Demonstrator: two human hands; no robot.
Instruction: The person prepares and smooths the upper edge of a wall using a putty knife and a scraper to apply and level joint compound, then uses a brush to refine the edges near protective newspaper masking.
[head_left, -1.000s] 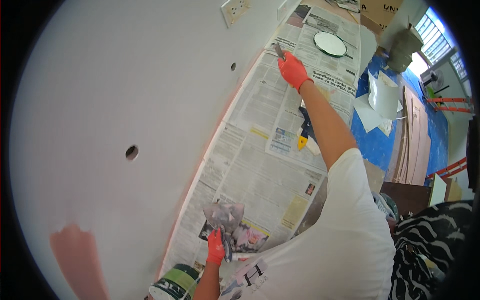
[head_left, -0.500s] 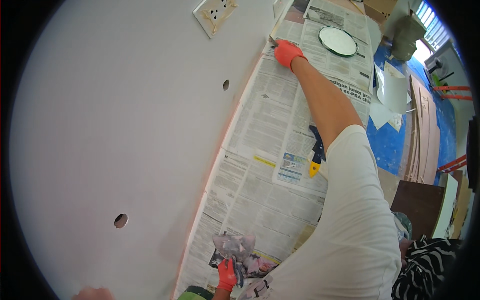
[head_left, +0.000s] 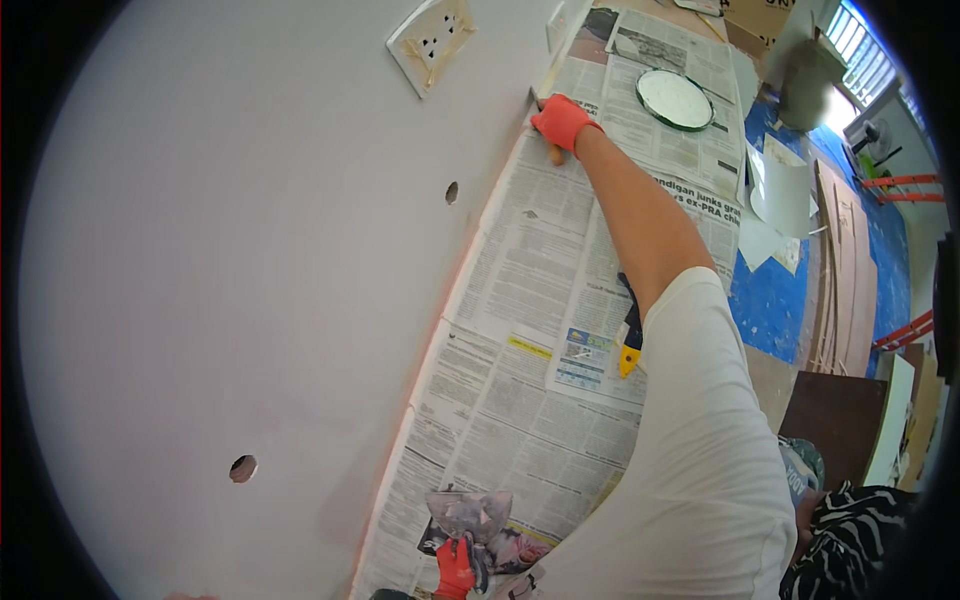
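Observation:
My right hand (head_left: 562, 122), in a red glove, reaches far forward along the base of the white wall (head_left: 250, 250). It is closed on a putty knife (head_left: 556, 155); the wooden handle shows below the fist and the thin blade points at the wall's edge. Close to me at the lower edge, my left hand (head_left: 454, 570), also red-gloved, is closed round the dark handle of what looks like a broad putty knife (head_left: 470, 511). Its greyish blade is smeared. Newspaper sheets (head_left: 500, 400) lie under both hands.
A round green-rimmed container (head_left: 676, 99) of white paste is right of my right hand. A dark and yellow hand tool (head_left: 630, 350) lies partly behind my arm. The wall has a taped outlet (head_left: 432, 45) and two holes. Boards (head_left: 845, 270) and blue sheeting (head_left: 770, 300) are at right.
My right hand has turned, so the wooden handle now shows and the blade sits a little further left. The whole view has shifted slightly, and my left hand appears lower in it.

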